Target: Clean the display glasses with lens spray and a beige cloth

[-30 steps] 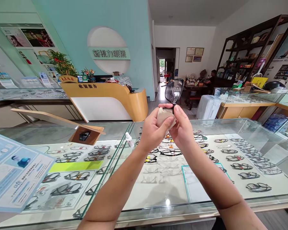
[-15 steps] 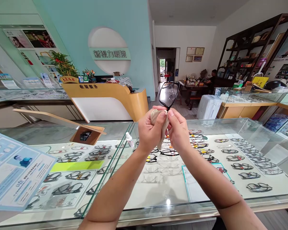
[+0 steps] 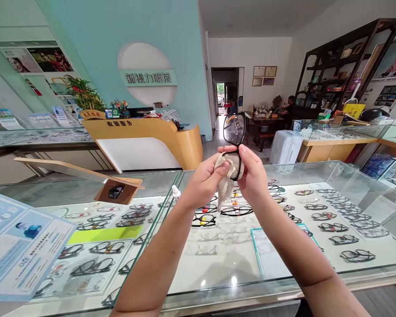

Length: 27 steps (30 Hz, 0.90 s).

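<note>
A pair of black-framed glasses (image 3: 234,128) is held up on end above the glass counter, with one lens over the other. Small droplets or specks dot the upper lens. My left hand (image 3: 204,178) is closed on a beige cloth (image 3: 225,188), thumb pressing it against the lower lens; a loose corner of the cloth hangs down. My right hand (image 3: 253,174) grips the frame from the right, its thumb and finger close to the bridge.
Rows of glasses (image 3: 333,227) lie inside the glass display counter (image 3: 224,273). A small white spray bottle (image 3: 176,192) stands left of my arms. A wooden stand (image 3: 114,189) and a blue leaflet (image 3: 23,246) are at the left. A person (image 3: 288,108) sits far back.
The glasses have turned, so the lower rim now shows between my hands. The cloth has spread over the lower lens, and my right hand has shifted slightly right.
</note>
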Motion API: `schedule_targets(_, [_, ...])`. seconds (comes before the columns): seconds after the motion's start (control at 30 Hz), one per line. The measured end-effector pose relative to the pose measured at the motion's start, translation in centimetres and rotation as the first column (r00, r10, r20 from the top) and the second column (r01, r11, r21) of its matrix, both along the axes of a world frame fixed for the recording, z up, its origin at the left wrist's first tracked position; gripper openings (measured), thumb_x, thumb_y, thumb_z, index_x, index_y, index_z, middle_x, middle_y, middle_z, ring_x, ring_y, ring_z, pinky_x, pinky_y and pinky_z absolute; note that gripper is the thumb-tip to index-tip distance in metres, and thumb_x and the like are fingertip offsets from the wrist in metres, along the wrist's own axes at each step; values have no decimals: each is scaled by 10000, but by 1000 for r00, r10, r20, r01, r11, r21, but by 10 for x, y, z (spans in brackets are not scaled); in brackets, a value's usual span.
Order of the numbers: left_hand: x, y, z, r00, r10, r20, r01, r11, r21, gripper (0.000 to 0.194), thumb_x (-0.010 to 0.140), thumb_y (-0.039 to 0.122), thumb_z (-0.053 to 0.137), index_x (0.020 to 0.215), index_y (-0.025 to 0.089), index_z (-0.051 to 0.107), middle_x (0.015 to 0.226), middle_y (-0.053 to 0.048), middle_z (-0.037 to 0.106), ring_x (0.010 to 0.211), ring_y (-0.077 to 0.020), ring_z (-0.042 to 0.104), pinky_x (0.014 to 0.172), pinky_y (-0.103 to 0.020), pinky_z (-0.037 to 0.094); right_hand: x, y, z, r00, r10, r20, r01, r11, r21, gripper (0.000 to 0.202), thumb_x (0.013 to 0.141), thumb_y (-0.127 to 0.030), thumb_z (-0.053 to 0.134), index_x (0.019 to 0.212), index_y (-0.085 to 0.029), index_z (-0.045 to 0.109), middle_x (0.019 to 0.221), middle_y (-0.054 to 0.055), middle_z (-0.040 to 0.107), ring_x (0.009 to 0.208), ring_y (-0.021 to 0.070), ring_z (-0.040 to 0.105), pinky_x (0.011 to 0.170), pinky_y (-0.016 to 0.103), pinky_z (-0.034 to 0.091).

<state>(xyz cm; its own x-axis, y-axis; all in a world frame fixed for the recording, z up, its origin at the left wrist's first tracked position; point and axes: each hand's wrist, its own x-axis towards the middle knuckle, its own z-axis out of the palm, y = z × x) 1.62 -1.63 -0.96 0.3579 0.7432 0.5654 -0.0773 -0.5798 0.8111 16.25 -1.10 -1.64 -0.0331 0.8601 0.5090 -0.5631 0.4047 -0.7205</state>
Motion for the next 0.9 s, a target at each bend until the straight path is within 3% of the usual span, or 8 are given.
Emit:
schedule_targets(0.13, [-5, 2, -2, 997, -56, -61, 55, 998, -14, 454, 993, 585, 781, 1209, 188, 745, 1005, -68, 704, 862, -194, 629, 764, -268, 524, 1, 1, 2, 1000, -10, -27, 9, 999, -34, 343, 923, -607, 825, 934, -266, 857, 1050, 41, 879, 907, 230, 787, 860, 380, 652])
schedule_targets(0.23, [-6, 4, -4, 993, -104, -55, 103, 994, -21, 593, 986, 506, 815, 1475, 206, 663, 1099, -81, 736, 926, -201, 677, 786, -259, 546, 1, 2, 2, 999, -2, -42, 0, 999, -47, 334, 907, -597, 841, 922, -264, 854, 1030, 42, 880, 887, 228, 787, 829, 374, 659])
schedule_targets(0.3, [-4, 5, -6, 993, -113, -32, 113, 993, -28, 645, 981, 467, 830, 1534, 208, 623, 1121, -86, 751, 938, -199, 701, 793, -259, 560, 1, 1, 2, 999, 2, -40, -3, 999, -44, 326, 916, -587, 832, 929, -262, 854, 1017, 39, 878, 849, 213, 779, 780, 350, 653])
schedule_targets(0.5, [11, 2, -9, 994, -18, 104, 16, 1000, 21, 531, 926, 448, 895, 1339, 171, 709, 1033, -80, 786, 865, -195, 739, 742, -261, 587, 0, -1, 0, 1000, 6, -18, -7, 998, -66, 353, 938, -606, 806, 1002, -262, 850, 1035, 35, 866, 729, 174, 712, 606, 288, 576])
schedule_targets(0.67, [16, 3, -13, 979, 4, 205, -10, 1000, 29, 436, 981, 464, 846, 1265, 168, 698, 823, -17, 752, 631, -132, 682, 603, -235, 576, -4, -3, -4, 999, 49, -11, -50, 998, -42, 367, 940, -628, 817, 992, -268, 859, 761, -15, 719, 486, 86, 335, 379, 231, 309])
schedule_targets(0.8, [20, 3, -17, 957, 63, 284, -72, 997, 21, 426, 980, 550, 830, 1152, 181, 705, 665, 28, 692, 455, -107, 601, 429, -203, 469, -7, -5, -7, 997, 64, 49, -65, 997, 28, 379, 985, -632, 767, 1026, -268, 865, 595, -56, 470, 494, 108, 353, 401, 243, 385])
schedule_targets(0.9, [24, 1, -18, 936, 127, 328, -148, 988, 39, 431, 1008, 609, 772, 1033, 183, 710, 580, 29, 659, 388, -106, 557, 371, -203, 405, -7, -8, -7, 993, 59, 98, -66, 995, 71, 380, 1009, -621, 739, 1051, -266, 869, 614, -56, 448, 500, 109, 365, 413, 255, 396])
